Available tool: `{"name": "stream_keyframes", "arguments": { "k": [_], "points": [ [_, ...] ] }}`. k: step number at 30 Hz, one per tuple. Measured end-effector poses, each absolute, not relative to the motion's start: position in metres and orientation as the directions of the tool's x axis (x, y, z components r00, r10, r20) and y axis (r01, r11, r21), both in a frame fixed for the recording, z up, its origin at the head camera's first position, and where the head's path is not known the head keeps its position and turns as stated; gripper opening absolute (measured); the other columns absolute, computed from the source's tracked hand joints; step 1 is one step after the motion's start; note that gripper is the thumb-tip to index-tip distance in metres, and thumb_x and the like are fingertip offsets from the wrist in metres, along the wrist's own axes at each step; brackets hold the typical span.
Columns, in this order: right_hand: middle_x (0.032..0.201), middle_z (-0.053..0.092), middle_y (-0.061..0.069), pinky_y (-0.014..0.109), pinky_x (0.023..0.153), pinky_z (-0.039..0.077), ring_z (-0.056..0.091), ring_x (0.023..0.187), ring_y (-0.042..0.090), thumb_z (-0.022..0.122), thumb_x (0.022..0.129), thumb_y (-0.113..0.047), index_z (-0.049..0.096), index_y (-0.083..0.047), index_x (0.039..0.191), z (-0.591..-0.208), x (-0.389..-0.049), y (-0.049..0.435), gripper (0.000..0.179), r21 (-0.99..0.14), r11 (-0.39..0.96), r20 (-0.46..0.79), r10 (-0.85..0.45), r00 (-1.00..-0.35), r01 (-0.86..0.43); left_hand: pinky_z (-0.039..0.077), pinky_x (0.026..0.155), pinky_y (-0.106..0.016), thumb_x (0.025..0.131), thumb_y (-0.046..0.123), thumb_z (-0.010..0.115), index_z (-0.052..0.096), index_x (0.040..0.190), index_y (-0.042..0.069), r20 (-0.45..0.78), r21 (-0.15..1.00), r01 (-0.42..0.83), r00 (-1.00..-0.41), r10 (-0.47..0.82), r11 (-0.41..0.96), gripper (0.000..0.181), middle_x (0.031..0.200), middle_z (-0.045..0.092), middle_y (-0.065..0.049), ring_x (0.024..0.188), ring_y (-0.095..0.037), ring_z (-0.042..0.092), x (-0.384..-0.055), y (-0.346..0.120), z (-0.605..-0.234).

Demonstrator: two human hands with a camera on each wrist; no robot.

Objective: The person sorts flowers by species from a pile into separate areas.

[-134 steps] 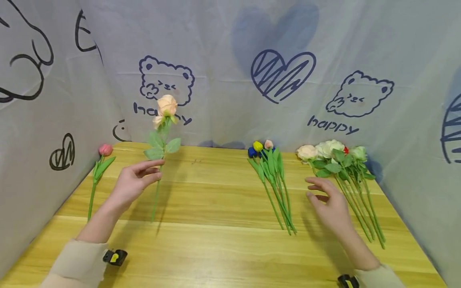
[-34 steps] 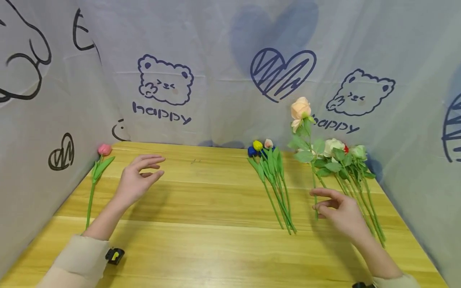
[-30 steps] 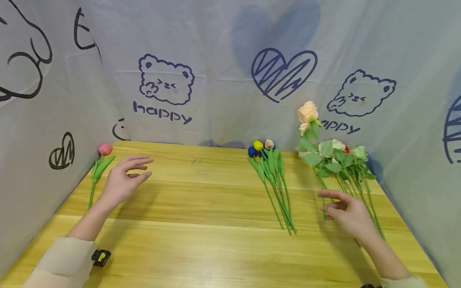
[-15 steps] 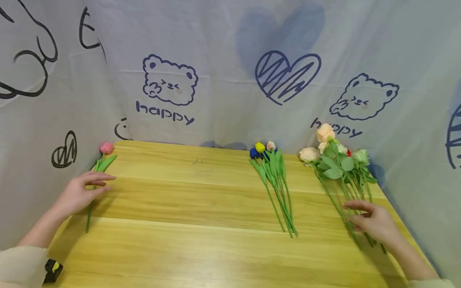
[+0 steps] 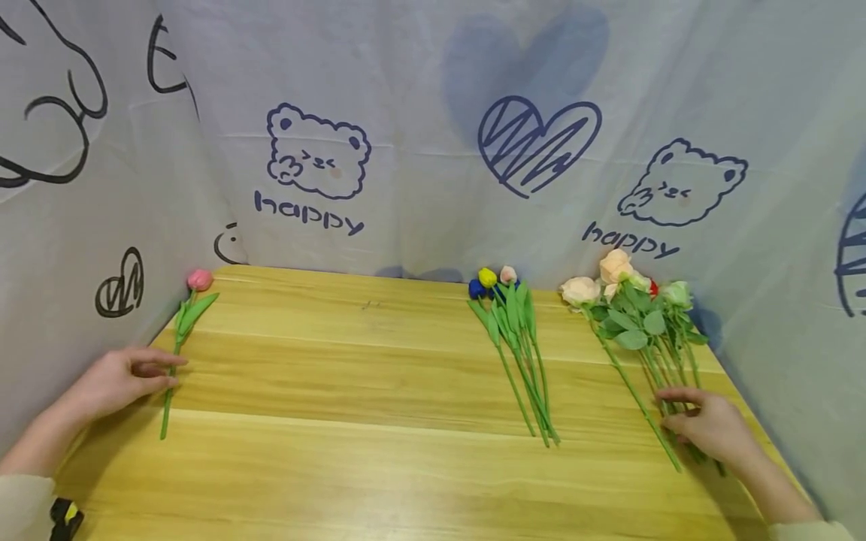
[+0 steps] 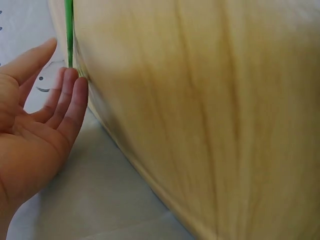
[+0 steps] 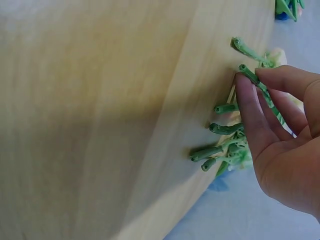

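My right hand pinches the stem of a peach rose between thumb and fingers, low over the bunch of roses at the table's right. In the right wrist view, the held stem points out past the fingertips, beside several other cut stem ends. On the left, my left hand is at the stem of a lone pink tulip. The left wrist view has its fingers extended and the thumb apart, with the green stem just beyond the fingertips.
A bunch of tulips in blue, yellow and pale pink lies right of the middle on the wooden table. Behind and to the sides hangs a grey cloth with bear and heart drawings.
My right hand took the peach rose that my left hand held earlier, carried it right and lowered it onto the rose bunch. My left hand moved left and down to the pink tulip.
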State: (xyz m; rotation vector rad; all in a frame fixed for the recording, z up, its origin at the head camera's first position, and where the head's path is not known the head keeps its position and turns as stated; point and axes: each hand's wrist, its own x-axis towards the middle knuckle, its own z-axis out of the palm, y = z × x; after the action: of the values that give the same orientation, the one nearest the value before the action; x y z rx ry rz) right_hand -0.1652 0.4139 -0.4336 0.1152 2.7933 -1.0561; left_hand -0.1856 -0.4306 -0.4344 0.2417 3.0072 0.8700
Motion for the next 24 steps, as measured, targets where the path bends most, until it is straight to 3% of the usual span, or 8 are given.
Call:
{"name": "stream_keyframes", "arguments": {
  "k": [5,10,15,19,24],
  "points": [
    [0.097,0.078,0.016,0.036,0.058,0.056,0.072,0.072,0.022,0.076,0.092,-0.012,0.062,0.007,0.136,-0.435,-0.165,0.412,0.049,-0.607,0.789,-0.139,0.01,-0.99,0.094,0.05,0.069,-0.023,0.093,0.019,0.08,0.072,0.124,-0.004,-0.007,0.538,0.13,-0.987,0.158,0.833,0.039,0.111,0.069,-0.021,0.085,0.006,0.057,-0.185,-0.431,-0.437],
    [0.099,0.077,0.013,0.034,0.056,0.055,0.071,0.076,0.019,0.074,0.094,-0.011,0.067,0.004,0.133,-0.436,-0.163,0.411,0.042,-0.601,0.796,-0.135,-0.016,-0.991,0.069,0.05,0.07,-0.024,0.094,0.02,0.079,0.073,0.123,-0.004,-0.026,0.532,0.12,-0.987,0.158,0.838,0.038,0.113,0.068,-0.022,0.088,-0.004,0.06,-0.186,-0.43,-0.438],
    [0.112,0.074,0.021,0.032,0.062,0.059,0.072,0.081,0.016,0.074,0.096,-0.013,0.066,0.005,0.134,-0.44,-0.163,0.412,0.043,-0.634,0.771,-0.139,-0.032,-0.99,0.064,0.051,0.072,-0.025,0.095,0.021,0.078,0.071,0.127,-0.004,-0.056,0.535,0.102,-0.986,0.156,0.839,0.04,0.117,0.069,-0.025,0.096,-0.021,0.065,-0.187,-0.429,-0.439],
    [0.123,0.071,0.025,0.031,0.069,0.062,0.074,0.085,0.014,0.075,0.097,-0.018,0.064,0.005,0.136,-0.442,-0.164,0.414,0.047,-0.678,0.73,-0.155,-0.03,-0.987,0.085,0.05,0.071,-0.024,0.097,0.021,0.076,0.07,0.129,-0.004,-0.092,0.543,0.062,-0.987,0.133,0.837,0.041,0.112,0.072,-0.019,0.092,-0.014,0.063,-0.189,-0.428,-0.438],
    [0.124,0.071,0.024,0.032,0.071,0.063,0.074,0.086,0.013,0.075,0.097,-0.019,0.061,0.007,0.139,-0.445,-0.166,0.417,0.051,-0.716,0.686,-0.191,-0.015,-0.982,0.129,0.05,0.07,-0.023,0.097,0.02,0.075,0.07,0.129,-0.005,-0.113,0.553,0.03,-0.987,0.111,0.832,0.041,0.108,0.073,-0.015,0.085,-0.001,0.059,-0.189,-0.427,-0.437]
  ]
}}
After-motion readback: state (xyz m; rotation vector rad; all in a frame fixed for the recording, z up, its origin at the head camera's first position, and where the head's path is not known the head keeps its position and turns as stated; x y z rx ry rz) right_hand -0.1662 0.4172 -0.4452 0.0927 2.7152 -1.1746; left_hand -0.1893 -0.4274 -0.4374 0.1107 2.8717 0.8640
